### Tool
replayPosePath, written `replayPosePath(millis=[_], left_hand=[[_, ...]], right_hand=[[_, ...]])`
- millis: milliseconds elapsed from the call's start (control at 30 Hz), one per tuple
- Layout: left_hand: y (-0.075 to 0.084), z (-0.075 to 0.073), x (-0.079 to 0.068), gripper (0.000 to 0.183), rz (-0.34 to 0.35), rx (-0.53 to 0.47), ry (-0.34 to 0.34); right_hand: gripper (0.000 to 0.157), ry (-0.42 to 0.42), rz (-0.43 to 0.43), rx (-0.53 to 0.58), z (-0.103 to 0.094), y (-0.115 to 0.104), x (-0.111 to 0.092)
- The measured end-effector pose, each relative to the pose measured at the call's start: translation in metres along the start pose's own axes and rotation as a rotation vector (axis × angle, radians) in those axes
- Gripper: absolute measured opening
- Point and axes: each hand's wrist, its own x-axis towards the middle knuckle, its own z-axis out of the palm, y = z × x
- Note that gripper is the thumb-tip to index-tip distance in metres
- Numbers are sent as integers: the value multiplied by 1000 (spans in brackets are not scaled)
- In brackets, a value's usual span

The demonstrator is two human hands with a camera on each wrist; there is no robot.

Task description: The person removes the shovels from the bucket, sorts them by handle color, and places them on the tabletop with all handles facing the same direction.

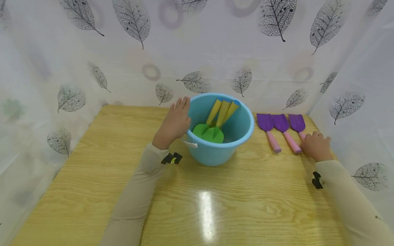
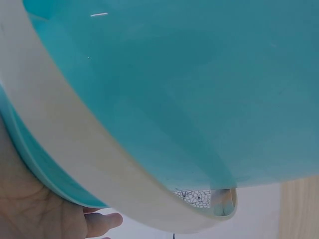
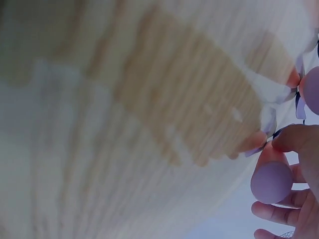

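Observation:
A light blue bucket [image 1: 212, 155] stands at the back middle of the table. My left hand [image 1: 173, 123] rests against its left rim with straight fingers. In the left wrist view the white bucket handle [image 2: 89, 144] hangs across the bucket's side. Inside lean several toy shovels with yellow handles [image 1: 222, 114] and green blades [image 1: 215, 136]; their lower parts overlap. To the right, my right hand [image 1: 317, 147] pinches the pink handle of the rightmost purple shovel [image 1: 297, 122]. The right wrist view shows the rounded handle end [image 3: 271, 181] between thumb and fingers.
Two more purple shovels [image 1: 265, 122] with pink handles lie side by side between the bucket and my right hand. A pale curtain with leaf prints [image 1: 197, 51] closes off the back and both sides of the wooden table [image 1: 101, 171].

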Motion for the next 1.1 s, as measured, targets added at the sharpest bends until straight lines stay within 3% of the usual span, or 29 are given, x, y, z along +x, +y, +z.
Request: replayPosePath(millis=[500, 1100], left_hand=[[0, 1, 0, 61, 2, 4, 7], [-1, 1, 0, 60, -5, -17, 2]], right_hand=[[45, 12, -18, -3, 2, 8, -3], [47, -9, -30, 16, -3, 8, -7]])
